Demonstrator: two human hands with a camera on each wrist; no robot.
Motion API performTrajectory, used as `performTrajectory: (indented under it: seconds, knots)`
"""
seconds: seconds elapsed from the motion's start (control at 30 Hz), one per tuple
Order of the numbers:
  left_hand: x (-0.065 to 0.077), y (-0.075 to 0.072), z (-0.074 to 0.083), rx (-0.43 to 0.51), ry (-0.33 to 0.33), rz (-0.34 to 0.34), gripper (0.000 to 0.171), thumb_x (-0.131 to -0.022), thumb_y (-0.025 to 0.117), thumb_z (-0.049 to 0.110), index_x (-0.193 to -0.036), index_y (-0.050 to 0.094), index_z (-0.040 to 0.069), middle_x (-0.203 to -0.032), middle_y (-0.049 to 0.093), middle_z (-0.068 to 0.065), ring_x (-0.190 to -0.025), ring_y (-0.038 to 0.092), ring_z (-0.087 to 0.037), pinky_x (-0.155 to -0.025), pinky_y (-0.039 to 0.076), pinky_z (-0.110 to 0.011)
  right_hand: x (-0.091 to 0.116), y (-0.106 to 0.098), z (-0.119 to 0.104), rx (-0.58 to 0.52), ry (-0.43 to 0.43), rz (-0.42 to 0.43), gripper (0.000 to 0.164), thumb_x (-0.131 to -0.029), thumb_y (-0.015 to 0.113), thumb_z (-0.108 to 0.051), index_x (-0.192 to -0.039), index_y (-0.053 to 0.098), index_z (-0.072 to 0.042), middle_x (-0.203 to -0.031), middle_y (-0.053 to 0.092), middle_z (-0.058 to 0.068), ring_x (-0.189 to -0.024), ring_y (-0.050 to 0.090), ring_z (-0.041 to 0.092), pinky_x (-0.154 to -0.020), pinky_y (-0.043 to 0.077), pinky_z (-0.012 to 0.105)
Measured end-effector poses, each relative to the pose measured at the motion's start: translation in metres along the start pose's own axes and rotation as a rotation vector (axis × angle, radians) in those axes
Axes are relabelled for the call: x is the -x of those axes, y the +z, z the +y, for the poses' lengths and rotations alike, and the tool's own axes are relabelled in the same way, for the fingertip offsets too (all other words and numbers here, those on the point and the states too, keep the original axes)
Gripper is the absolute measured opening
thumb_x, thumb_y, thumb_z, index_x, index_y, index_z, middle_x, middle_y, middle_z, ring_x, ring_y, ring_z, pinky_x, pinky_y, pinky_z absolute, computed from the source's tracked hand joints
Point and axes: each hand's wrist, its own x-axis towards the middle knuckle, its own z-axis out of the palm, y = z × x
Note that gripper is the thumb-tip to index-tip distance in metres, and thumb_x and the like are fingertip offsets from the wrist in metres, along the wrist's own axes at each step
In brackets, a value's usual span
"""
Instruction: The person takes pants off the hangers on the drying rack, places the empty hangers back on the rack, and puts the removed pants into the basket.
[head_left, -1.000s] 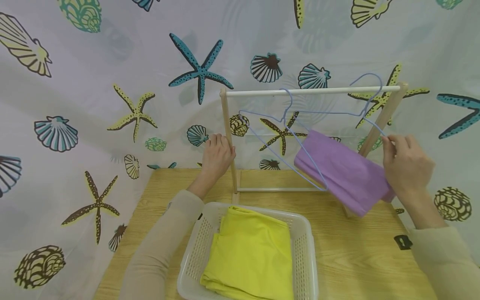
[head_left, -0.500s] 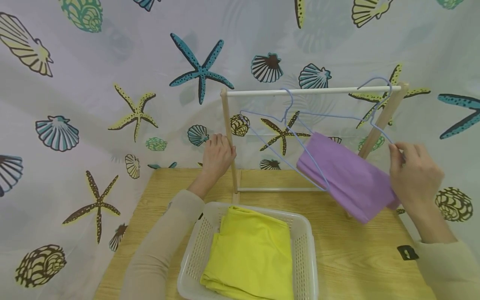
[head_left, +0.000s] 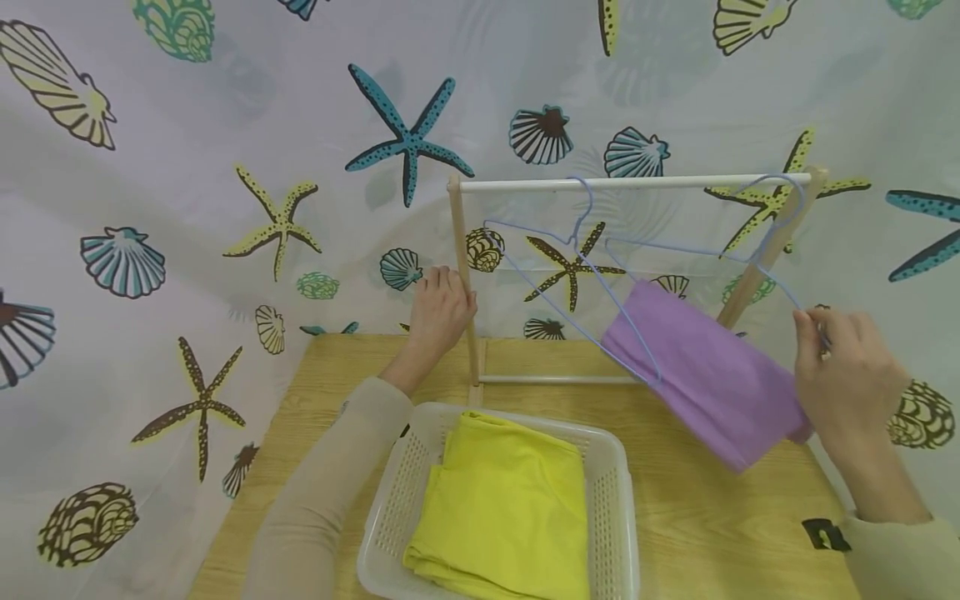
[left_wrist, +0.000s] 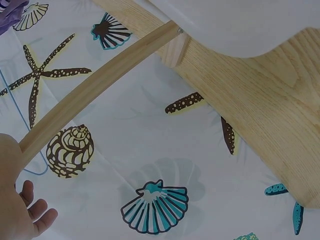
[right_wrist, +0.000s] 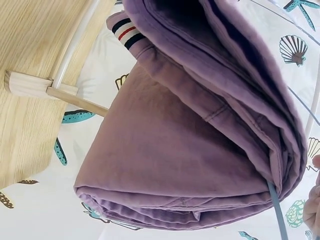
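In the head view, my right hand (head_left: 847,375) pinches the right shoulder of a thin blue wire hanger (head_left: 675,247). Folded purple trousers (head_left: 705,367) drape over this hanger and tilt down to the right. The hanger's hook overlaps the right end of the rack's white rail (head_left: 675,180). From the right wrist view, the trousers (right_wrist: 165,145) show thick folded layers and a striped tab; part of my right hand (right_wrist: 312,210) is at the edge. My left hand (head_left: 441,310) grips the left wooden post (left_wrist: 95,90) of the rack.
A second blue hanger (head_left: 551,296) hangs bare on the rail, overlapping the trousers. In front of the rack stands a white basket (head_left: 617,500) holding a folded yellow cloth (head_left: 502,508). A black clip-like piece (head_left: 825,534) lies near the right edge of the wooden table (head_left: 697,517).
My right hand has moved right and down with the hanger and trousers. The hook has lowered from above the rail to its right end. My left hand stays at the post.
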Motion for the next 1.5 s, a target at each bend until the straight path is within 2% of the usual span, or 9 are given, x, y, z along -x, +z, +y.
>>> performTrajectory:
  seconds: [0.2,0.43,0.7,0.8,0.9,0.97,1.03,1.27,1.5]
  knots:
    - [0.000,-0.001,0.000,0.007,-0.009,-0.020,0.037,-0.099,0.046,0.040,-0.094,0.051,0.004,-0.096,0.058,-0.014,-0.086,0.052,-0.027,-0.068,0.048,-0.035,0.008,-0.006,-0.002,-0.012,0.023,-0.014,0.038,-0.099,0.055,-0.028,-0.097,0.068,0.008,-0.079,0.063,0.027,-0.055,0.054,0.038,-0.044,0.019,0.018]
    - [0.000,-0.002,-0.001,0.009,-0.016,-0.028,0.039,-0.100,0.044,0.042,-0.095,0.051,0.004,-0.096,0.057,-0.014,-0.086,0.052,-0.027,-0.069,0.048,-0.036,0.017,-0.015,-0.007,-0.029,0.147,-0.036,0.038,-0.099,0.055,-0.029,-0.099,0.068,0.007,-0.084,0.065,0.027,-0.066,0.055,0.037,-0.053,0.019,0.014]
    - [0.002,-0.003,-0.002,-0.013,-0.014,-0.038,0.043,-0.101,0.041,0.048,-0.095,0.050,0.006,-0.092,0.054,-0.011,-0.082,0.048,-0.025,-0.067,0.045,-0.034,0.026,-0.022,-0.008,-0.015,0.166,-0.021,0.034,-0.097,0.059,-0.026,-0.100,0.069,0.006,-0.084,0.066,0.026,-0.066,0.054,0.037,-0.052,0.018,0.012]
    - [0.005,-0.003,-0.003,0.022,-0.035,-0.063,0.048,-0.099,0.041,0.055,-0.092,0.049,0.008,-0.094,0.054,-0.011,-0.085,0.048,-0.025,-0.068,0.045,-0.034,0.030,-0.025,-0.008,-0.020,0.163,-0.021,0.033,-0.096,0.060,-0.025,-0.099,0.069,0.007,-0.083,0.066,0.027,-0.066,0.055,0.037,-0.055,0.019,0.011]
    - [0.010,-0.004,-0.003,0.074,-0.074,-0.094,0.052,-0.096,0.041,0.060,-0.090,0.047,0.008,-0.095,0.054,-0.012,-0.089,0.049,-0.028,-0.071,0.045,-0.037,0.032,-0.029,-0.010,-0.033,0.186,-0.025,0.033,-0.096,0.060,-0.024,-0.098,0.070,0.007,-0.083,0.067,0.028,-0.064,0.052,0.004,-0.058,0.021,0.010]
    - [0.014,-0.005,-0.002,0.104,-0.105,-0.103,0.055,-0.095,0.041,0.062,-0.088,0.046,0.007,-0.095,0.055,-0.014,-0.091,0.051,-0.030,-0.073,0.046,-0.039,0.033,-0.031,-0.011,-0.043,0.208,-0.028,0.032,-0.096,0.061,-0.024,-0.099,0.070,0.007,-0.085,0.068,0.028,-0.070,0.039,-0.018,-0.060,0.022,0.010]
    - [0.019,-0.007,-0.001,0.119,-0.129,-0.110,0.058,-0.095,0.041,0.063,-0.089,0.046,0.005,-0.098,0.056,-0.016,-0.093,0.054,-0.032,-0.074,0.047,-0.040,0.034,-0.034,-0.012,-0.041,0.231,-0.038,0.033,-0.096,0.060,-0.025,-0.100,0.070,0.006,-0.087,0.068,0.028,-0.079,0.022,-0.030,-0.060,0.022,0.009]
    - [0.034,-0.019,0.013,0.208,-0.175,-0.150,0.065,-0.093,0.038,0.068,-0.097,0.046,0.003,-0.096,0.052,-0.014,-0.089,0.050,-0.029,-0.068,0.046,-0.037,0.038,-0.041,-0.012,-0.013,0.290,-0.063,0.035,-0.096,0.060,-0.028,-0.100,0.070,0.006,-0.086,0.067,0.027,-0.074,0.019,-0.031,-0.056,0.019,0.010]
    - [0.046,-0.033,0.038,0.388,-0.216,-0.203,0.063,-0.092,0.040,0.068,-0.101,0.048,0.006,-0.091,0.050,-0.010,-0.085,0.049,-0.026,-0.068,0.046,-0.035,0.041,-0.043,-0.016,-0.045,0.368,-0.065,0.032,-0.094,0.062,-0.025,-0.100,0.071,0.005,-0.084,0.065,0.023,-0.070,0.022,-0.028,-0.059,0.021,0.014]
